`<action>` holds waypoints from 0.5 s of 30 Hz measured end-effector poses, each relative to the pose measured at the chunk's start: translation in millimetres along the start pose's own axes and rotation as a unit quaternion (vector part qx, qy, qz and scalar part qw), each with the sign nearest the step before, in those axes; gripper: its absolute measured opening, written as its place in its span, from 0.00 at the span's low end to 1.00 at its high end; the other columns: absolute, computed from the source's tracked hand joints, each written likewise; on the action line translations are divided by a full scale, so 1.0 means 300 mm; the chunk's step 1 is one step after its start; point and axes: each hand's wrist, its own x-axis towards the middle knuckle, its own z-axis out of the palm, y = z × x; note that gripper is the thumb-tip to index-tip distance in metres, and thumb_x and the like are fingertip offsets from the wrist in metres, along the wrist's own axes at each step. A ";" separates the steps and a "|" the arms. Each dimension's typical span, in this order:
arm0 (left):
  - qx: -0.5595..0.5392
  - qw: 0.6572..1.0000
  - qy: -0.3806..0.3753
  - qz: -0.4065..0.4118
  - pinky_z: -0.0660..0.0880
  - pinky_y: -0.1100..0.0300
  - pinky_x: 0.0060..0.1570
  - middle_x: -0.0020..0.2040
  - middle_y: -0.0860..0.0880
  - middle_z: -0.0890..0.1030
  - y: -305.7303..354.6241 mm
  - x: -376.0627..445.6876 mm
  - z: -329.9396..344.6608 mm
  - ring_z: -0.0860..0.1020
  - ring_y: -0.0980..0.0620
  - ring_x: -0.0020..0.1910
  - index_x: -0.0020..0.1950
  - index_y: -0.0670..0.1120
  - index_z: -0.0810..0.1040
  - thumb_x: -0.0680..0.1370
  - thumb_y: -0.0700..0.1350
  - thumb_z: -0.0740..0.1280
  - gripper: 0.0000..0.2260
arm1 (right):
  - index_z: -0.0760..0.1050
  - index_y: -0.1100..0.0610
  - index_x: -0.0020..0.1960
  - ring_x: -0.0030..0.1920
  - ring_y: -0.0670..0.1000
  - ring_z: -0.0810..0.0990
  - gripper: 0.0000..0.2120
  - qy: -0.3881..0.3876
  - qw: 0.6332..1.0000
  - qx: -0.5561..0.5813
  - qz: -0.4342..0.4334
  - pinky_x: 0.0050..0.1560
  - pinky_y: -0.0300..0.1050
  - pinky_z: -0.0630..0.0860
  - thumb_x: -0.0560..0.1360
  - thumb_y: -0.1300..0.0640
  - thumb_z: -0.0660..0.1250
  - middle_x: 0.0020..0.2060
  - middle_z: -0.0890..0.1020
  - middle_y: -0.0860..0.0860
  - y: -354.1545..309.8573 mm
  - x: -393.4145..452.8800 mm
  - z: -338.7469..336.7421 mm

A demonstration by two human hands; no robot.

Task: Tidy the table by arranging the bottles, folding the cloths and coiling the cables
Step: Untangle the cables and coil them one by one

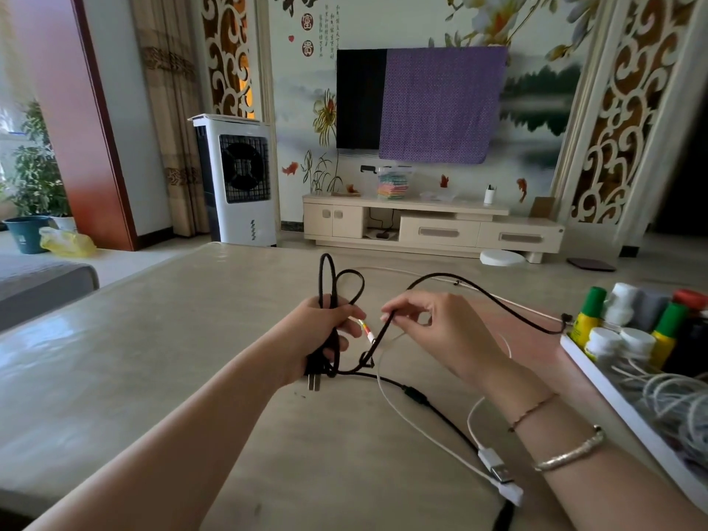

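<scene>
Left hand [325, 331] grips black cable [440, 279] loops above table [153, 339]; right hand [433, 331] pinches loose run. Coiling partly done. White cable [421, 423] uncoiled on table. Bottles [628, 323] grouped in tray [613, 396] at right. Cloths unseen.

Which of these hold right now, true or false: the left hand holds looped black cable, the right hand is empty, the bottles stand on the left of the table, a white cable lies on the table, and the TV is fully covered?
1. The left hand holds loops of the black braided cable in its grip. True.
2. The right hand is empty. False: it pinches a strand of the black cable.
3. The green-capped and white-capped bottles stand on the left of the table. False: they are at the right edge.
4. A thin white USB cable lies on the beige table. True.
5. The purple cloth fully covers the wall-mounted TV. False: its left part is bare.
</scene>
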 end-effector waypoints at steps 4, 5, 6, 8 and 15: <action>0.075 0.997 -0.002 0.017 0.61 0.67 0.19 0.40 0.50 0.79 -0.003 -0.009 0.016 0.66 0.55 0.26 0.46 0.45 0.79 0.80 0.44 0.64 0.06 | 0.83 0.45 0.51 0.36 0.41 0.78 0.10 0.008 0.998 0.047 -0.036 0.34 0.31 0.69 0.74 0.59 0.72 0.39 0.84 0.42 -0.019 -0.006 -0.004; 0.086 0.996 -0.006 0.016 0.61 0.67 0.20 0.42 0.50 0.80 -0.003 -0.011 0.018 0.65 0.55 0.27 0.45 0.46 0.79 0.79 0.44 0.65 0.05 | 0.83 0.45 0.51 0.36 0.44 0.78 0.11 0.007 0.998 0.050 -0.039 0.33 0.34 0.69 0.74 0.59 0.72 0.39 0.84 0.42 -0.021 -0.005 -0.004; 0.084 0.996 -0.016 0.015 0.61 0.67 0.20 0.45 0.49 0.82 -0.005 -0.012 0.018 0.64 0.55 0.27 0.46 0.46 0.79 0.79 0.45 0.65 0.05 | 0.83 0.44 0.52 0.35 0.46 0.77 0.12 0.006 0.998 0.048 -0.039 0.33 0.38 0.71 0.74 0.59 0.71 0.38 0.84 0.43 -0.021 -0.005 -0.003; 0.064 0.997 -0.049 0.015 0.61 0.68 0.20 0.49 0.48 0.85 -0.005 -0.013 0.016 0.63 0.56 0.26 0.50 0.45 0.79 0.80 0.45 0.64 0.06 | 0.82 0.43 0.53 0.35 0.48 0.75 0.12 0.009 0.998 0.040 -0.041 0.38 0.50 0.75 0.74 0.58 0.72 0.37 0.80 0.44 -0.021 -0.003 -0.003; 0.030 0.992 -0.117 0.034 0.60 0.68 0.22 0.48 0.45 0.85 -0.005 -0.008 0.010 0.61 0.58 0.23 0.52 0.46 0.81 0.72 0.51 0.73 0.12 | 0.82 0.44 0.54 0.36 0.50 0.74 0.13 0.028 0.996 0.060 -0.056 0.42 0.54 0.76 0.74 0.59 0.72 0.41 0.77 0.43 -0.014 0.002 -0.003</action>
